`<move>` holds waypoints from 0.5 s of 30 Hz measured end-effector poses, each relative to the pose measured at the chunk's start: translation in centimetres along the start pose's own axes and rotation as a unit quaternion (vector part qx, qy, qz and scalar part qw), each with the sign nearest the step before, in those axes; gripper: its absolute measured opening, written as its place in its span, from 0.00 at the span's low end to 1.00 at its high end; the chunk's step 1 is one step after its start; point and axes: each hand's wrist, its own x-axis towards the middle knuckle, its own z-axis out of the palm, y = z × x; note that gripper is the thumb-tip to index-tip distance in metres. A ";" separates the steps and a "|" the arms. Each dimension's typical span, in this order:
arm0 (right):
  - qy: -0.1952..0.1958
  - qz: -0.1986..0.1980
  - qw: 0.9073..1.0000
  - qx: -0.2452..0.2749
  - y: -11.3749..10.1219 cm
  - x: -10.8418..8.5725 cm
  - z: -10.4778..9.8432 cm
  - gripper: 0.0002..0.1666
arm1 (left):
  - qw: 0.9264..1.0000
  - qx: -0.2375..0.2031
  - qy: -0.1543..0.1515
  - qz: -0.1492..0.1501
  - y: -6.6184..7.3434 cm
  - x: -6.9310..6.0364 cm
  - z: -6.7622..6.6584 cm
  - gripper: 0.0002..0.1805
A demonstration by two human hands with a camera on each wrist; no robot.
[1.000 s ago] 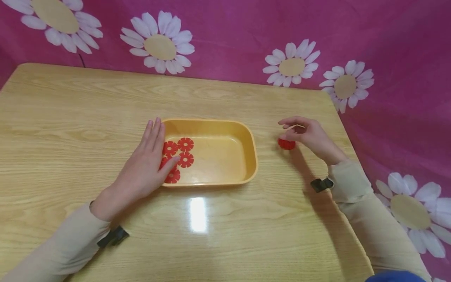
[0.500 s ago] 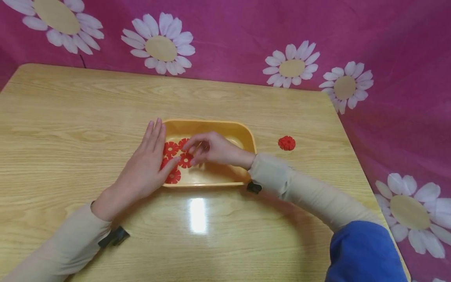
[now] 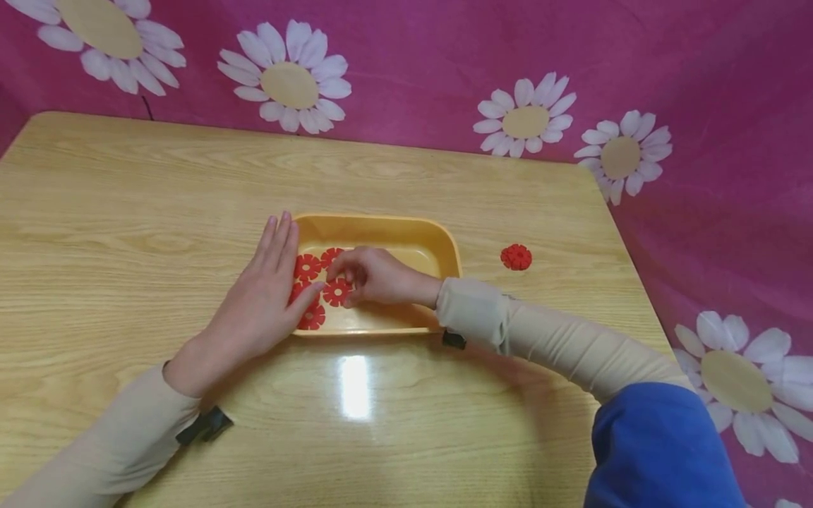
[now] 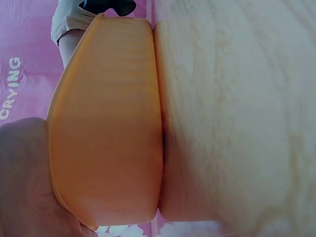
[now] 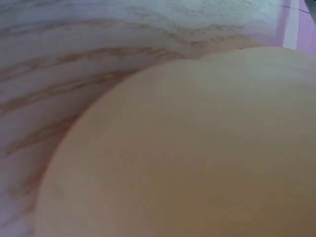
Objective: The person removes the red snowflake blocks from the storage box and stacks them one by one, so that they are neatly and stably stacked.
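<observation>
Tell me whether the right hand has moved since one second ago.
Yes: judged against the table in the head view, the right hand has moved left, from the small red pile to over the yellow tray.

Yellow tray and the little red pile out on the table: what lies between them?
In the head view, only bare tabletop lies between the yellow tray and the red pile; the right sleeve crosses on the nearer side.
</observation>
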 end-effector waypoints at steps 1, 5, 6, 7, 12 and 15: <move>0.003 0.000 1.000 -0.011 0.0 0.0 0.0 0.19 | 1.000 0.000 0.000 0.000 0.0 0.0 0.0 0.49; 0.022 0.003 0.999 -0.047 -0.2 -0.1 0.3 0.20 | 1.000 -0.002 0.003 0.000 0.0 0.0 0.1 0.49; 0.025 0.003 0.998 -0.050 -0.2 -0.2 0.3 0.20 | 1.000 -0.003 0.003 0.000 0.0 0.0 0.1 0.49; 0.027 0.002 0.998 -0.052 -0.3 -0.3 0.4 0.21 | 1.000 -0.003 0.003 0.000 0.0 0.0 0.1 0.49; 0.024 0.008 1.000 -0.014 -0.3 -1.0 0.1 0.21 | 1.000 -0.005 0.003 -0.001 0.0 0.0 0.1 0.49; 0.036 0.006 0.999 0.025 -0.2 -1.8 -0.8 0.21 | 1.000 -0.006 0.005 0.000 0.0 0.0 0.1 0.49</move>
